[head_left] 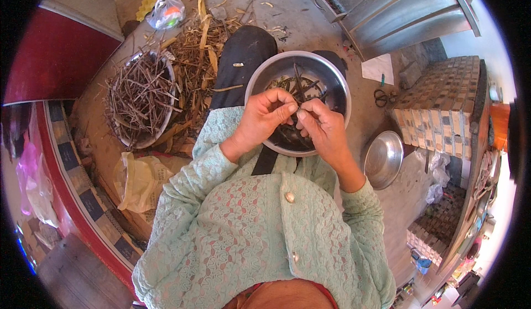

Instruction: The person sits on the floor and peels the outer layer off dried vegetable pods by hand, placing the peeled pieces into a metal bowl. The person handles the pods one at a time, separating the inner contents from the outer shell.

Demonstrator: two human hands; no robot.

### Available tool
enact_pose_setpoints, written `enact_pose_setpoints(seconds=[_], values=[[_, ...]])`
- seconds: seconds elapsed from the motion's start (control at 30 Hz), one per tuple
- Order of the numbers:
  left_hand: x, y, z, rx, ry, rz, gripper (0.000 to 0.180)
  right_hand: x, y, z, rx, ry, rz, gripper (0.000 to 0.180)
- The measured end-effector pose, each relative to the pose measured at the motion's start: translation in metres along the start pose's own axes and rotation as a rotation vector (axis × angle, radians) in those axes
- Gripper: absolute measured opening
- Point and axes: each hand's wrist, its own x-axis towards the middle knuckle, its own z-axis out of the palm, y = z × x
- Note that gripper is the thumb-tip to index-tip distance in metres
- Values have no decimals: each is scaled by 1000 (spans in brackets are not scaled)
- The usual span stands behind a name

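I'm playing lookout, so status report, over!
Left hand, right hand: pinched close together over metal bowl. Anything held: unclear. Dark thin pieces inside bowl. Nothing visibly blocking.

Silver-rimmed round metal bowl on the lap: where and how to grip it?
Probably the rim, at its left and right edges, two-handed, coming in from both sides. The bowl is wide, round and open, with no handle showing; it holds dark, thin, stick-like pieces, so a level hold looks safer.
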Motion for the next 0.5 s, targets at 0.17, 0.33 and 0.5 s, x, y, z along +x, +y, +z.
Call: enact_pose_setpoints(seconds=[0.17, 0.33, 0.5], values=[[-1, 3, 1, 133, -5, 120, 10, 0, 0, 1, 71, -1, 62, 17], [0, -2, -2, 18, 26, 72, 8, 3, -1, 3, 81, -6, 70, 21], [3, -4, -4, -53, 37, 9, 9, 3, 0, 4, 62, 15, 70, 23]])
